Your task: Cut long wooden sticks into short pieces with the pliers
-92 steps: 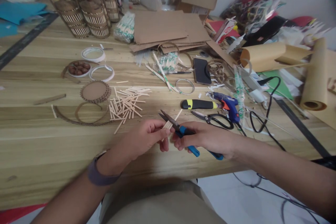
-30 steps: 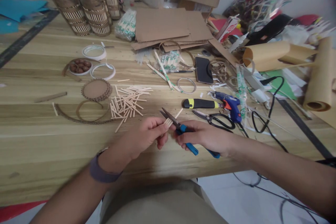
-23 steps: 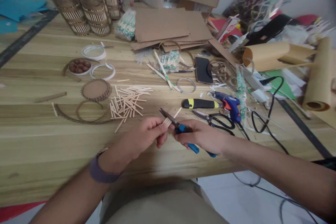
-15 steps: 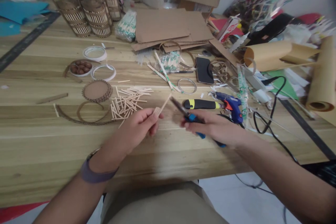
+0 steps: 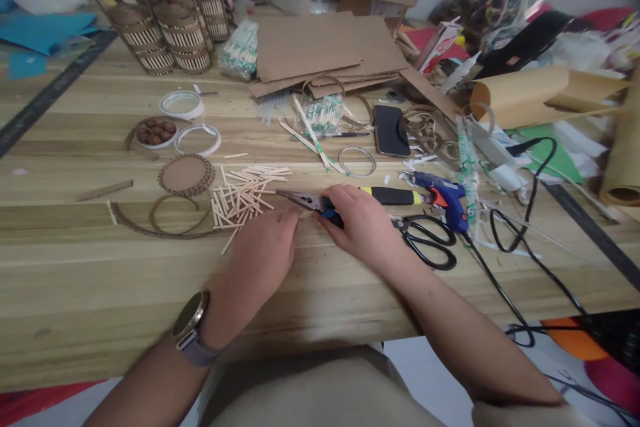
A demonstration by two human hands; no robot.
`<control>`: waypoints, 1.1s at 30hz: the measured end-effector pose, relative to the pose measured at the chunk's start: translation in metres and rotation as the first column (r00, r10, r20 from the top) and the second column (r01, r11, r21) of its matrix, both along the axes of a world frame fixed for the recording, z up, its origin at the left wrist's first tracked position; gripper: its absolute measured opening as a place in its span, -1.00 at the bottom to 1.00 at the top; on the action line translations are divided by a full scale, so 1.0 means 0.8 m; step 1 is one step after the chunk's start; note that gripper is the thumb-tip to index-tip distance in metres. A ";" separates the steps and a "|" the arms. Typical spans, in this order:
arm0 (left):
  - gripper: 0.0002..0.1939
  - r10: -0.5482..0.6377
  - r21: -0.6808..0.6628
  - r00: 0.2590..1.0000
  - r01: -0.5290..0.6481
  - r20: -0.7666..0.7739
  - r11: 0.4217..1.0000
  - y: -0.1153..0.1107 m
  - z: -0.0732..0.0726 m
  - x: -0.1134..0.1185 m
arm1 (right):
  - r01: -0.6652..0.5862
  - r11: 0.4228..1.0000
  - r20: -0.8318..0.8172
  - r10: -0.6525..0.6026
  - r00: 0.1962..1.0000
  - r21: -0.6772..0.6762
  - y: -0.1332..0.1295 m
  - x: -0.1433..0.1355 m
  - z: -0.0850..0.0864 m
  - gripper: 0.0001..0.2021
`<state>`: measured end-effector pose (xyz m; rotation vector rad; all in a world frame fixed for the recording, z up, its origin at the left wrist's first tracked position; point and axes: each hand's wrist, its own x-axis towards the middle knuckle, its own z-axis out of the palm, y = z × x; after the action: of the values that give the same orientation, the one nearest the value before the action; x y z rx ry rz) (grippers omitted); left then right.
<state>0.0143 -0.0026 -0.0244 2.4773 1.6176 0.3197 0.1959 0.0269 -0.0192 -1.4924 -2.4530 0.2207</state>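
Note:
My right hand is wrapped round a pair of pliers with blue and black handles, their jaws pointing left. Close beside the jaws, my left hand is closed in a pinch with its back to me. It holds thin wooden sticks, now almost wholly hidden by the fingers and the pliers. Just left of the pliers' tip lies a loose pile of short wooden sticks. Black-handled scissors lie to the right of my right hand, near a blue glue gun.
A round cardboard piece with a braided edge, tape rolls and a bowl of brown beads lie left. Behind are cardboard sheets, a phone and lantern-like stick crafts. Black cables trail right.
My right hand has brought the pliers left and turned them, so they now meet my left hand. My left hand has rolled over, hiding the sticks. The scissors have come into view.

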 end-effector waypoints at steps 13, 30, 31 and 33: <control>-0.73 0.018 0.054 0.981 -0.008 -0.192 0.999 -0.013 0.007 0.016 | 0.186 0.980 -0.088 -0.192 0.977 -0.074 -0.004 -0.011 -0.010 -0.86; -0.73 0.490 -0.713 0.574 0.260 0.656 0.651 0.011 -0.004 0.007 | -0.197 0.889 -0.328 0.057 0.943 -0.413 0.003 0.008 0.020 -0.89; -0.73 0.483 -0.708 0.568 0.281 0.666 0.648 0.011 -0.004 0.006 | -0.149 0.897 -0.320 0.008 0.947 -0.416 0.003 0.007 0.019 -0.87; -0.72 0.484 -0.703 0.547 0.312 0.683 0.639 0.011 -0.003 0.005 | -0.049 0.919 -0.315 -0.084 0.945 -0.391 0.004 0.007 0.018 -0.79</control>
<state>0.0183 0.0063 -0.0269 1.1863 1.0631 0.5683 0.2013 0.0299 -0.0049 -1.4756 -2.2078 0.9327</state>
